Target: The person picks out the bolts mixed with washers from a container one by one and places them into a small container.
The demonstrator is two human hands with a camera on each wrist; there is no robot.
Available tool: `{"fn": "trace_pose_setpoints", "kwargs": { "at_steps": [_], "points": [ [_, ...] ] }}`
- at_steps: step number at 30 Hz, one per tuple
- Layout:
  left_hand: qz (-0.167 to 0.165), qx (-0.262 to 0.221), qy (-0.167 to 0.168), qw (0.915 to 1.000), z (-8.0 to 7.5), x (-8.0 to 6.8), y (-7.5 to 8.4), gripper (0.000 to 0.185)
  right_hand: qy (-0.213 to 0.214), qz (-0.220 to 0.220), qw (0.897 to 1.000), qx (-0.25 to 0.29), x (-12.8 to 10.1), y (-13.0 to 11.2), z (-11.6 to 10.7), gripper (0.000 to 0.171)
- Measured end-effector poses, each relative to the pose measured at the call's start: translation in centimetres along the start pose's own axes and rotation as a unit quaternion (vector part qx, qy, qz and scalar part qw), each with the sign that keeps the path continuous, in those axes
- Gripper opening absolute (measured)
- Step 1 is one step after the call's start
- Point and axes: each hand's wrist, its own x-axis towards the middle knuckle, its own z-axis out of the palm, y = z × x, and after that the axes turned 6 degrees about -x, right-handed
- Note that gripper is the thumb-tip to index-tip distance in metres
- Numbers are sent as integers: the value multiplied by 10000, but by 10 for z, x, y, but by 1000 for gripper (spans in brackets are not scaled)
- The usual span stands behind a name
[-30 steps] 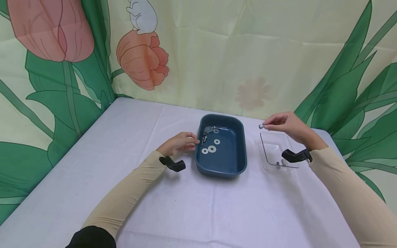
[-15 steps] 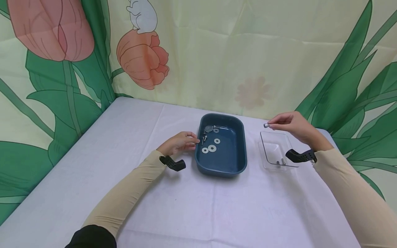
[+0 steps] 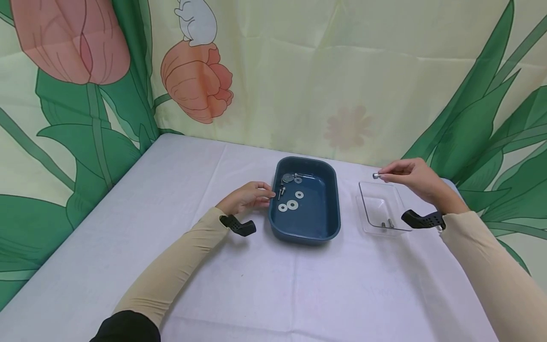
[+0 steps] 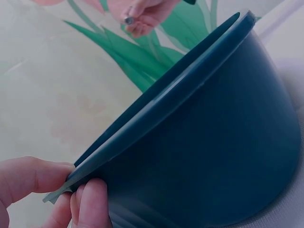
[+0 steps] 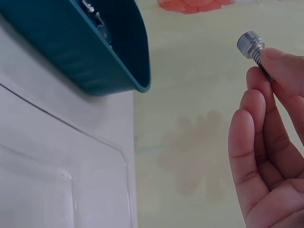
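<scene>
Between thumb and fingertips, my right hand (image 3: 420, 181) pinches a silver socket-head bolt (image 5: 251, 45) by its threaded shank, its round head pointing left. The hand is raised above the far end of a clear plastic box (image 3: 371, 219), which has a couple of small metal pieces (image 3: 390, 223) inside. My left hand (image 3: 247, 197) grips the left rim of a dark blue tray (image 3: 316, 237), thumb on one side of the rim and fingers on the other, as the left wrist view shows. In that tray lie several flat washers (image 3: 292, 204) and some screws (image 3: 281, 191).
A white cloth (image 3: 256, 285) covers the table. Behind it hangs a curtain (image 3: 290, 85) printed with flowers and leaves, close to the tray's far end. The clear box stands to the right of the tray with a strip of cloth between them.
My right hand has moved to the right with the bolt, from beyond the clear box's far left corner to above its far edge. My left hand and the tray stay put.
</scene>
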Motion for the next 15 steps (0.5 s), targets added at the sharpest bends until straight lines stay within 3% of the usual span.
{"fn": "trace_pose_setpoints", "kwargs": {
  "at_steps": [5,15],
  "points": [
    [28,7,-21,10000,0,0,0,9,139,186,9996,-175,-3,4,-1,18],
    [49,4,-34,10000,0,2,-2,9,259,91,9996,-106,-7,9,-4,14]
  ]
}}
